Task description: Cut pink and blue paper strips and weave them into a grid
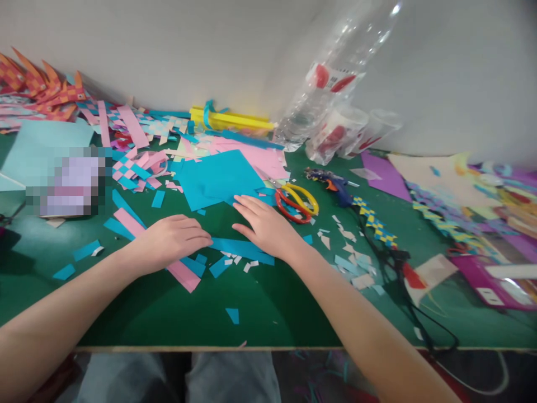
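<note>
My left hand (174,242) is palm down, its fingers together and curved. Its fingertips meet the left end of a blue paper strip (247,251); the thumb is hidden. Under this hand cross a pink paper strip (184,275) and further blue strips (126,206). My right hand (266,224) hovers or rests over the strip's right part, fingers stretched out and thumb apart, nothing in it. Its fingertips come to the lower right edge of a large blue paper sheet (222,176). Just right of it lie scissors (296,202) with red and yellow handles.
A glue gun (335,184) with a black cable lies to the right, near a tilted plastic bottle (310,95) and plastic cups (339,131). A blurred phone-like object (73,184) is at left. Woven paper pieces (134,170) and scraps (350,246) litter the green table (277,313).
</note>
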`<state>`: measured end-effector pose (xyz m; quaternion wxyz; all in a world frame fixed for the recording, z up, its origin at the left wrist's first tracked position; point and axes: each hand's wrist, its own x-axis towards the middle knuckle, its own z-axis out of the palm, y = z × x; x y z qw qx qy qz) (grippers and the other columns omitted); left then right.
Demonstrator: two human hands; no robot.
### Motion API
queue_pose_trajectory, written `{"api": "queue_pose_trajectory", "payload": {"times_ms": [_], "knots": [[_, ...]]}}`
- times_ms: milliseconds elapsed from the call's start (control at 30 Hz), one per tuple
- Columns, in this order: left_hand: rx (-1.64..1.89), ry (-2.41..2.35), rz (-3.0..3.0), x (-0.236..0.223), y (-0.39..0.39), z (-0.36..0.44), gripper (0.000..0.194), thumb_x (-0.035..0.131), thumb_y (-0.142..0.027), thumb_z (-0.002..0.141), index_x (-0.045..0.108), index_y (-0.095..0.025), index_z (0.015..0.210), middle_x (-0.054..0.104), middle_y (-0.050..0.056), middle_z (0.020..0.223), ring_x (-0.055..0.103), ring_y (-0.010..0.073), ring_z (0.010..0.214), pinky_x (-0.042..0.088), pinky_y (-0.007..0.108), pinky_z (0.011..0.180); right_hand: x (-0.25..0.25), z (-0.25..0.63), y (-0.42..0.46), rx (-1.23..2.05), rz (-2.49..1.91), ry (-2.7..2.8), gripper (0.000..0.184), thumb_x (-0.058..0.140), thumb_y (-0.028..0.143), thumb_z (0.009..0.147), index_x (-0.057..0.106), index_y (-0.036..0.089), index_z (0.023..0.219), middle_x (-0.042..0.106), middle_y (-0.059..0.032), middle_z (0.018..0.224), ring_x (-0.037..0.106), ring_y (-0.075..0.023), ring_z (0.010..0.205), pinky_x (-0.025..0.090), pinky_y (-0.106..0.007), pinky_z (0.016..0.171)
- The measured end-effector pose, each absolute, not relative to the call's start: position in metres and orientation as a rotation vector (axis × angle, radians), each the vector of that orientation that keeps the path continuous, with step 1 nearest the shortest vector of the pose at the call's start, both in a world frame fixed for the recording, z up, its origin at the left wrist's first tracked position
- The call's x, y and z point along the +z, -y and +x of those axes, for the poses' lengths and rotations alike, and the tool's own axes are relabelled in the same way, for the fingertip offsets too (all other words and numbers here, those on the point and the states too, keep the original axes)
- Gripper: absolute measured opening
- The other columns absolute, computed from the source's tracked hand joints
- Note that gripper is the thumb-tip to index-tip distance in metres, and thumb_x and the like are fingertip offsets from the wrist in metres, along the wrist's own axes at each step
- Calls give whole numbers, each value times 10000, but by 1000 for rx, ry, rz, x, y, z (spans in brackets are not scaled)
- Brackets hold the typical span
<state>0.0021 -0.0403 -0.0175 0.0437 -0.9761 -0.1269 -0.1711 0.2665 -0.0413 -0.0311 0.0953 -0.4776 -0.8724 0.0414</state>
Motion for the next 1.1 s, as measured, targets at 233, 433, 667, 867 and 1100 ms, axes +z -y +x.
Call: {"api": "queue_pose_trajectory", "payload": {"times_ms": [233,433,667,867,1100], "knots": [[-527,374,-2974,-17,41,2,265,412,-84,969,658,-142,1048,742,82,1062,679,206,954,528,332,786,-29,254,25,329,-1380,2599,641,365,548,971,370,175,1493,333,-89,1572,293,-260,1465,284,-460,1203],[-508,383,-2958,-19,40,4,255,435,-91,958,671,-160,1025,743,78,1053,675,195,956,529,316,789,-34,243,12,352,-1351,2672,768,319,639,944,228,169,1544,177,-74,1617,159,-250,1505,173,-456,1237],[-542,450,-2966,-20,41,7,245,460,-144,969,660,-150,1109,749,79,1009,679,193,943,530,307,774,-28,213,-5,261,-1572,2565,742,198,620,967,320,130,1511,248,-107,1600,219,-295,1488,162,-550,1211],[-504,457,-2983,-20,41,6,253,450,-152,974,658,-160,1117,741,81,1036,667,189,965,522,305,787,-32,198,-37,342,-1642,2522,781,255,634,955,210,126,1546,136,-144,1626,138,-322,1504,170,-531,1204],[-513,469,-3019,-17,40,7,216,467,-221,986,645,-165,1095,738,68,1050,664,191,957,518,312,765,-10,210,-50,261,-1237,2135,522,222,469,1012,525,212,1350,494,-67,1469,391,-206,1398,323,-402,1145]]}}
